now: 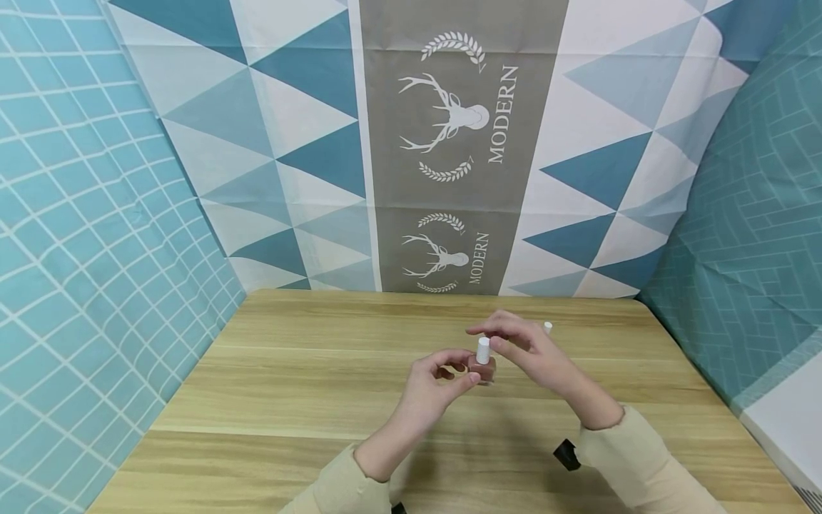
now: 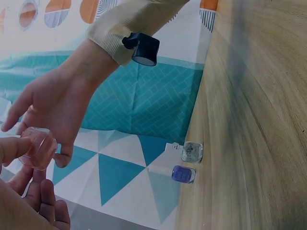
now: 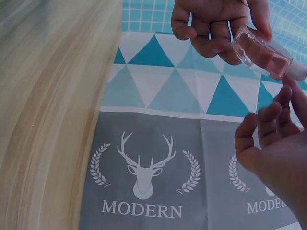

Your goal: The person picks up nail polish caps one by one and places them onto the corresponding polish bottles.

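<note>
My left hand (image 1: 437,378) pinches a small nail polish bottle (image 1: 481,368) between thumb and fingers, above the wooden table. Pinkish-brown polish shows through its clear glass, and a white cap (image 1: 483,350) tops it. Seen from the head, the bottle is upright. My right hand (image 1: 523,346) is beside the cap, thumb close to it and fingers loosely spread over and behind it. In the left wrist view the right hand (image 2: 57,103) is behind the bottle (image 2: 38,148), fingers apart. The right wrist view has the left hand (image 3: 216,28) around the glass and right fingertips right at the cap (image 3: 296,71).
Two more nail polish bottles, a greyish clear one (image 2: 192,152) and a purple-blue one (image 2: 183,174), stand on the table. From the head, a white cap (image 1: 548,327) peeks out behind the right hand. Patterned cloth (image 1: 308,143) hangs along the far edge of the wooden table (image 1: 289,400).
</note>
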A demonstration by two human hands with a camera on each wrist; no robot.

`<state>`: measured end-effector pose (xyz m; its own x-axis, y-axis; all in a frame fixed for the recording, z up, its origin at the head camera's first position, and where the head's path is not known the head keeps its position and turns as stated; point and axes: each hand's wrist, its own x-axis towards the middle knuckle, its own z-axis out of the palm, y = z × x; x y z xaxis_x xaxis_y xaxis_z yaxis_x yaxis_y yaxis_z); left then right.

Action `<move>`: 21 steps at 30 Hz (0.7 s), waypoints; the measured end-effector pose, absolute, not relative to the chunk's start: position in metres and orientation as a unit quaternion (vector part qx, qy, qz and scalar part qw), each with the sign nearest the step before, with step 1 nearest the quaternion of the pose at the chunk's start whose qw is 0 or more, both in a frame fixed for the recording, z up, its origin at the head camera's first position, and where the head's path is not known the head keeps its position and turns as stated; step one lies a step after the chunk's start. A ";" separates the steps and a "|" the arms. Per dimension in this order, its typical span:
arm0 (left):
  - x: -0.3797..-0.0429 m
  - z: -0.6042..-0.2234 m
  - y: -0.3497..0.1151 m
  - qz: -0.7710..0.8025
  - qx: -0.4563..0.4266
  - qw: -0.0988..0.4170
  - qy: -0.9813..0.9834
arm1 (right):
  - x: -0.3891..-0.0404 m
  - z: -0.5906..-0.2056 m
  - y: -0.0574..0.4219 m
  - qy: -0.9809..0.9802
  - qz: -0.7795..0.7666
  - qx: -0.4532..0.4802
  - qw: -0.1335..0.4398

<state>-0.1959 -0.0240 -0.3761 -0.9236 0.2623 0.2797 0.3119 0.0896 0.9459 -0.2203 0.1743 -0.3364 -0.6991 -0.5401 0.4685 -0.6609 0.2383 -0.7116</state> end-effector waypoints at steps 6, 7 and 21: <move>-0.197 -0.378 -0.025 -0.643 -0.202 0.019 -0.738 | -0.220 -0.333 0.175 -0.769 0.487 0.414 0.024; -0.197 -0.378 -0.025 -0.644 -0.202 0.019 -0.738 | -0.220 -0.333 0.175 -0.767 0.488 0.416 0.021; -0.197 -0.378 -0.024 -0.646 -0.202 0.020 -0.735 | -0.219 -0.335 0.175 -0.780 0.489 0.387 0.036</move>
<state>-0.1967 -0.0242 -0.3775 -0.9172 0.2714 0.2917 0.3242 0.0826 0.9424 -0.2195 0.1748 -0.3345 -0.6975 -0.5694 0.4352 -0.6397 0.2209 -0.7362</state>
